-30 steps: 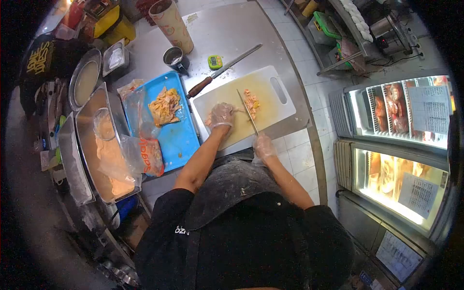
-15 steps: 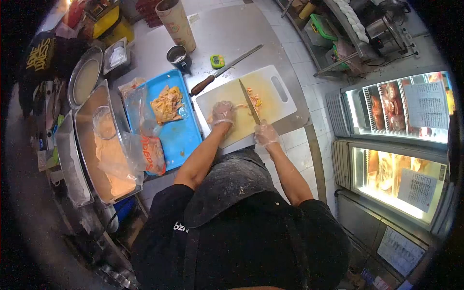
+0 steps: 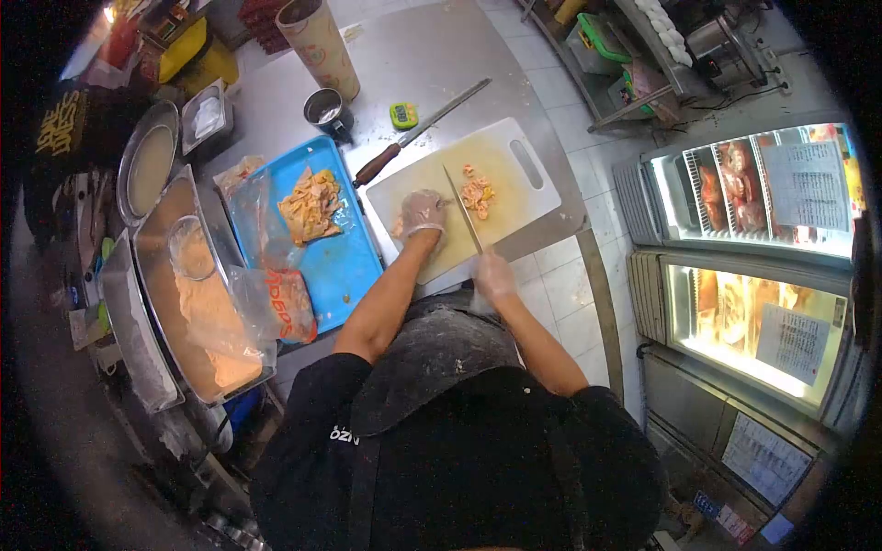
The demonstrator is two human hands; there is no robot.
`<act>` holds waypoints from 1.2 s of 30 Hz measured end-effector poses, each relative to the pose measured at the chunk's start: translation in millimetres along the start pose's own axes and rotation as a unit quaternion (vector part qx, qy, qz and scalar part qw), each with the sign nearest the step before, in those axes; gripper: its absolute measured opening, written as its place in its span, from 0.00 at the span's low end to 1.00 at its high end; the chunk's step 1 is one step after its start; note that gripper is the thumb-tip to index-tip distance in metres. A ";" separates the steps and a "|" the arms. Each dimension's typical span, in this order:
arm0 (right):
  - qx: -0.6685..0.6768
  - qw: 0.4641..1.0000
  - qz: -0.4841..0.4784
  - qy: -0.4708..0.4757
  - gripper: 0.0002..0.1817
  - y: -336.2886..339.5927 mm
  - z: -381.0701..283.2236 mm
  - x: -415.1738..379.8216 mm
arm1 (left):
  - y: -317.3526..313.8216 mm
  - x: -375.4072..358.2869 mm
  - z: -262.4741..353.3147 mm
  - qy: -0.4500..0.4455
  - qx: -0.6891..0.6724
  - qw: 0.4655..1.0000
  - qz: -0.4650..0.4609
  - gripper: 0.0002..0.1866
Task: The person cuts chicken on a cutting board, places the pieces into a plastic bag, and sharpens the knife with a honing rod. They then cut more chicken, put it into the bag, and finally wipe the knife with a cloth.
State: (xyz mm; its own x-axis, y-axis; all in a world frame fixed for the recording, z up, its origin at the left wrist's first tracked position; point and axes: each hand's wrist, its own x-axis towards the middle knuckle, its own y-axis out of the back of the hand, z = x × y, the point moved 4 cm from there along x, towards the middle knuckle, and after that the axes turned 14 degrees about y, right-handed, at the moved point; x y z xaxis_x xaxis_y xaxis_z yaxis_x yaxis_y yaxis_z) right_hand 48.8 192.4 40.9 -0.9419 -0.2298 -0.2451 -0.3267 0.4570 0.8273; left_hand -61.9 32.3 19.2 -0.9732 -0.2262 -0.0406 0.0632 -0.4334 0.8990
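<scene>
On the white cutting board, my left hand, in a clear plastic glove, has its fingers curled down over a piece of raw chicken. Most of that piece is hidden under the hand. My right hand, also gloved, grips the handle of a long kitchen knife. The blade points away from me across the board, just right of my left fingers. Small chopped chicken pieces lie right of the blade. Left of the board, a blue tray holds a heap of raw chicken.
Beyond the board lie a sharpening steel and a green timer. A metal cup and a tall patterned roll stand behind. To the left is a metal pan of orange-coloured powder. Lit display fridges stand right.
The knife has shifted left toward my left hand, and its handle hand has moved slightly left and nearer me. More chopped chicken shows right of the blade. My left hand stays nearly in place.
</scene>
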 end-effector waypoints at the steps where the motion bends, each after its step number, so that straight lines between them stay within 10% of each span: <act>1: 0.012 0.999 -0.039 -0.019 0.13 -5.9 12.2 -17.0 | 1.3 1.0 0.1 0.028 0.008 1.000 -0.012 0.11; 9: -0.080 0.967 0.109 0.214 0.08 19.5 -13.2 7.3 | 34.3 -2.5 -15.3 0.071 -0.068 0.995 -0.026 0.13; 11: -0.115 0.963 -0.005 0.245 0.09 0.6 -31.0 51.8 | 69.5 -25.5 -8.9 0.038 -0.041 0.996 0.064 0.15; 17: 0.016 1.000 0.002 0.014 0.11 -8.3 -46.0 59.9 | 26.5 -31.2 -33.4 0.001 0.031 0.996 0.085 0.11; 22: -0.034 0.992 -0.043 0.110 0.12 20.5 -27.6 -35.7 | 34.8 -27.9 -30.5 0.011 0.049 0.995 0.086 0.11; 25: -0.026 0.995 -0.101 0.005 0.12 20.3 -4.5 -44.5 | 24.0 -24.1 -40.5 -0.001 -0.010 0.996 0.083 0.13; 27: -0.119 0.976 -0.040 0.180 0.08 25.8 -14.6 -31.9 | 25.2 -17.8 -51.3 0.022 -0.058 0.997 0.045 0.15; 30: 0.066 0.982 -0.081 0.157 0.11 40.4 -45.2 -17.3 | 45.7 -27.4 -37.7 0.039 -0.019 0.999 -0.024 0.16; 36: -0.028 0.991 -0.048 0.118 0.11 -43.7 21.4 12.6 | 45.3 -42.7 -36.9 0.025 0.023 0.997 -0.069 0.15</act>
State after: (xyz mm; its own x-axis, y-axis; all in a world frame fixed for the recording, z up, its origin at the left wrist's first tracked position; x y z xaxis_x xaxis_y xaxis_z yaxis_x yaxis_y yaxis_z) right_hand 49.6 188.0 -9.2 -0.8599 -0.4678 -0.2043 -0.4028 0.3761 0.8344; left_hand -9.3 -9.9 45.6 -0.9594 -0.2111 -0.1871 -0.0827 -0.4235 0.9021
